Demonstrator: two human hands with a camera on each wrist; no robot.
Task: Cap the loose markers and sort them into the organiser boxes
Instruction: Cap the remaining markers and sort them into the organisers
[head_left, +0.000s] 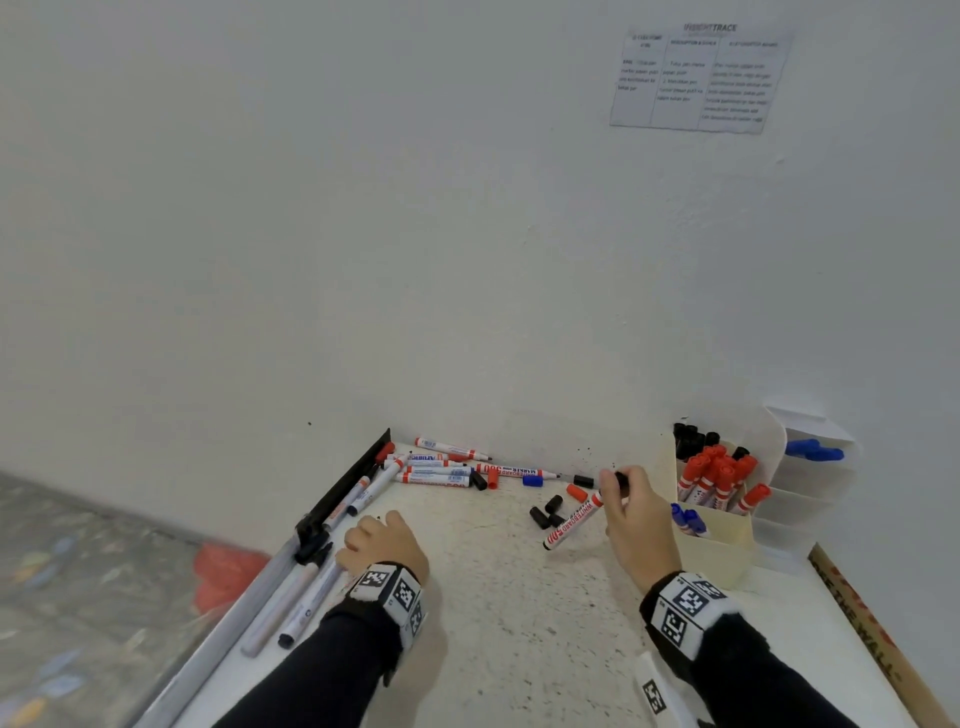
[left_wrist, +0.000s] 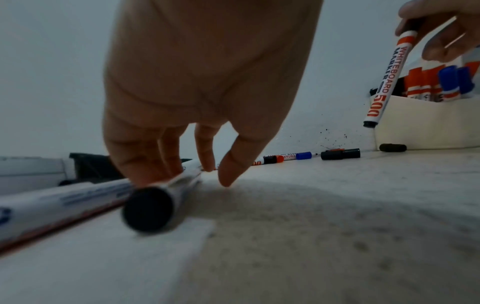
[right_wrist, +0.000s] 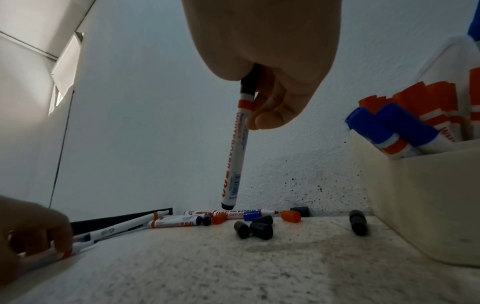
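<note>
2 hands are busy at once. My right hand pinches a black-capped marker by its cap end, lifted clear of the table and hanging tail-down just beside the cream organiser box. My left hand is down at the table's left edge, fingertips curled onto a white marker that lies flat there; whether they have closed around it I cannot tell.

By my reading the job is roughly half done. The cream organiser box already holds upright red-capped markers and 2 blue-capped markers in front, with black caps showing at the back. The white organiser behind it carries more blue ones. Left to do: a heap of uncapped markers against the wall, a few more along the black strip at the left edge, and loose caps in black, red and blue scattered between the heap and the box.

The held marker's barrel reads "WHITEBOARD MARKER 500" in red and blue. One in the heap shows "WHITEBOARD" too. The notice on the wall is headed with something ending in "TRACE"; its table text is too blurred to read.
</note>
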